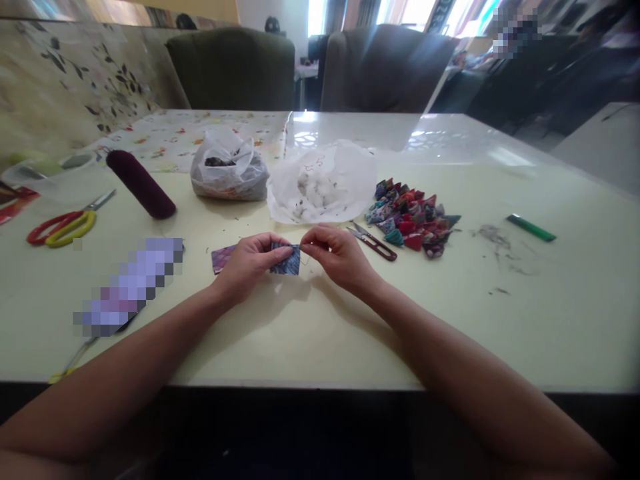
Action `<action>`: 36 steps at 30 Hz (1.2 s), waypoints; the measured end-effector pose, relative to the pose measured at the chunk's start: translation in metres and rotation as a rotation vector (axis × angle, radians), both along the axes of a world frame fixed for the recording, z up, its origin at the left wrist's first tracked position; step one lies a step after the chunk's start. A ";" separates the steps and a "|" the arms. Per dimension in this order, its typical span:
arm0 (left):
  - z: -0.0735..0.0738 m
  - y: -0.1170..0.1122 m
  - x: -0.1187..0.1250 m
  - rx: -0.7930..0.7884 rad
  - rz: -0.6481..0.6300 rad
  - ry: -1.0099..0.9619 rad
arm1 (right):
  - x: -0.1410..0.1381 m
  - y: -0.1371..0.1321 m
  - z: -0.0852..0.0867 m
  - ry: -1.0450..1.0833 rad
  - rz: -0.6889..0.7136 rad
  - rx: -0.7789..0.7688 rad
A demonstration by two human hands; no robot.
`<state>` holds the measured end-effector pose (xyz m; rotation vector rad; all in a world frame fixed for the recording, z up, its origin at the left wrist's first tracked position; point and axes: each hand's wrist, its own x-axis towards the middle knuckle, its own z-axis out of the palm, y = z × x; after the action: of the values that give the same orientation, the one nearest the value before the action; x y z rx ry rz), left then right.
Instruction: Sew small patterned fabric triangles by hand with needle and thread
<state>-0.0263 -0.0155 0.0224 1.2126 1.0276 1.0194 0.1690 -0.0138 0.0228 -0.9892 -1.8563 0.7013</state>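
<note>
My left hand (pixel 253 263) pinches a small blue patterned fabric piece (pixel 289 264) between thumb and fingers, just above the table. Right beside it, my right hand (pixel 337 253) is closed in a pinch at the fabric's upper right edge. A thin line like thread hangs below those fingertips; whatever else they hold is too small to make out. Partly behind my left hand lies a purple patterned fabric piece (pixel 221 259). Thread snips (pixel 376 244) with dark red handles rest just right of my right hand.
Beyond my hands lie a white plastic sheet (pixel 350 180) with white stuffing (pixel 317 190), and a plastic bag (pixel 230 177). Stuffed fabric pieces (pixel 415 217) and a green object (pixel 531 227) lie right. Scissors (pixel 65 225), a dark maroon roll (pixel 141 185) and a blurred-out phone-like object (pixel 135 283) lie left.
</note>
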 end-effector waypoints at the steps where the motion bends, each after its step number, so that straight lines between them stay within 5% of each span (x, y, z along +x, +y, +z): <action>1: 0.000 0.000 0.000 -0.005 -0.001 0.001 | 0.000 0.000 0.000 -0.002 0.001 -0.001; 25: 0.003 0.002 -0.004 -0.121 -0.137 -0.057 | 0.003 0.004 -0.002 0.138 0.172 -0.145; 36: -0.001 0.003 -0.004 -0.058 -0.113 -0.019 | -0.001 0.000 -0.001 0.015 0.037 -0.072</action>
<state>-0.0298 -0.0130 0.0218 1.1982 0.9567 0.9055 0.1685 -0.0142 0.0218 -0.9951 -1.8515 0.8008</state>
